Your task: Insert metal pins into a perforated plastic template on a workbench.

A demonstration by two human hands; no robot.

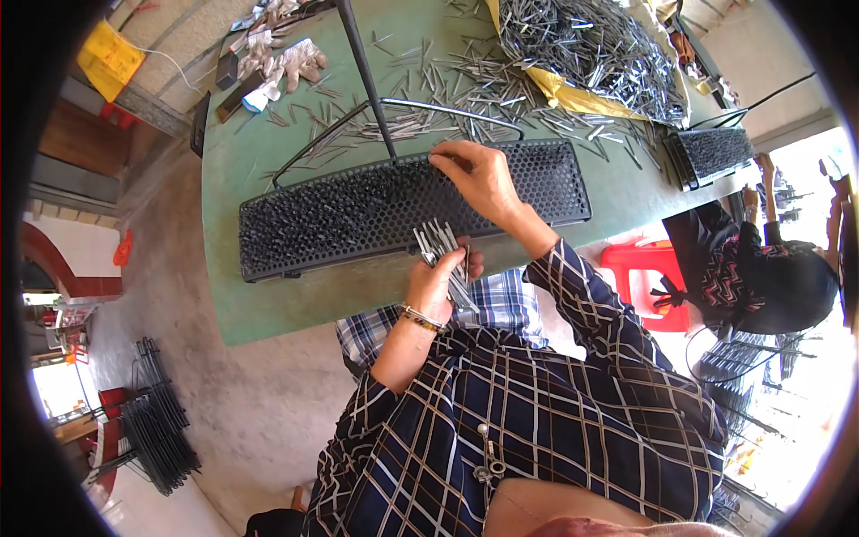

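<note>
A long black perforated board lies across the near part of the green table. Dark tufts fill many holes on its left half, while round holes show bare over much of the right. Below its front edge, my left hand is closed around a bundle of thin grey strips, their ends fanning out above and below the fingers. My right hand hovers over the board's middle with thumb and fingers pinched together. What it holds, if anything, is too small to make out.
Loose strips litter the green table, and a yellow-edged sack heaped with them stands at the back. A dark pole rises behind the board. Work gloves lie far left. Another person works beyond a red stool.
</note>
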